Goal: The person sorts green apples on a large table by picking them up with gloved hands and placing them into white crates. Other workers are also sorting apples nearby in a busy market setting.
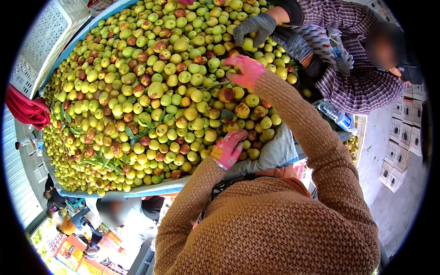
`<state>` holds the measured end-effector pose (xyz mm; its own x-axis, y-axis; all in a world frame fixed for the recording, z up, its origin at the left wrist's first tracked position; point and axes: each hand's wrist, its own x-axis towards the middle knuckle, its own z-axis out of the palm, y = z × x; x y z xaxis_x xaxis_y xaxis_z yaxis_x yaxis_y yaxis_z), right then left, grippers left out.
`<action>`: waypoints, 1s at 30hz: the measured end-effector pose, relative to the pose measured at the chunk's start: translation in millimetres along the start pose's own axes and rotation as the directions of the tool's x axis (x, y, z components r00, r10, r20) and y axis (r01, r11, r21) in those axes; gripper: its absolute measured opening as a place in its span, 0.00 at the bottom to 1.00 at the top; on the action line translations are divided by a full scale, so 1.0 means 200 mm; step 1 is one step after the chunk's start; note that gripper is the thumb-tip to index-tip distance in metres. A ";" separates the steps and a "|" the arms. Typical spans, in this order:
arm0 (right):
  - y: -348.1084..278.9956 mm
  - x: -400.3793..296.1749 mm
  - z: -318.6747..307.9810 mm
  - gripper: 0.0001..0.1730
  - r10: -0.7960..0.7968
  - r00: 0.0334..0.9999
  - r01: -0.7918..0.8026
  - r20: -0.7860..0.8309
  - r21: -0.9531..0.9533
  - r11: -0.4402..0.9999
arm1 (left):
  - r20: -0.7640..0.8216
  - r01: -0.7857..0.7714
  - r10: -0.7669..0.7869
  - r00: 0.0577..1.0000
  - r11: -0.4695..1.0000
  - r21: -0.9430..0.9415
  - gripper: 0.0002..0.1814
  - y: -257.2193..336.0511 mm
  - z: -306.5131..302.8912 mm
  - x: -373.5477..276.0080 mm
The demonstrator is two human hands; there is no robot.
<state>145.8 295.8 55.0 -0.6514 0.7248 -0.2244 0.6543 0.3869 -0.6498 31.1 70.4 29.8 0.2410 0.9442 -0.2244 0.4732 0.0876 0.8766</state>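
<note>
A wide heap of green and yellow jujubes [156, 90], many blotched red-brown, spreads before me, with leafy twigs among the fruit. My left hand [228, 147], in a pink floral glove, rests on the heap's near edge beside the pale cloth lining [263, 165]. Its fingers curl over the fruit, and whether one is held is hidden. Farther out, my right hand [245, 71], in a matching glove, reaches over the jujubes with fingers apart and nothing visible in them. Close beyond it, a co-worker's grey-gloved hand [256, 29] touches the fruit.
The co-worker in a checked shirt [357, 82] leans in from the right. A plastic bottle [338, 117] lies near that person. White crates [402, 134] are stacked at far right; another perforated crate [44, 37] stands at upper left. Red cloth [27, 108] hangs at the left edge.
</note>
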 end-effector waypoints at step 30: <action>0.10 0.03 0.13 0.29 0.290 0.864 -0.346 0.412 0.904 -0.252 | 0.049 0.107 -0.259 0.965 0.556 0.824 0.29 -0.12 -0.77 0.64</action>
<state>144.8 292.6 21.4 -0.5308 0.5038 -0.6815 -0.2870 -0.8635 -0.4148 -79.6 237.9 45.8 0.1517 0.8725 -0.4645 0.9873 -0.1117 0.1125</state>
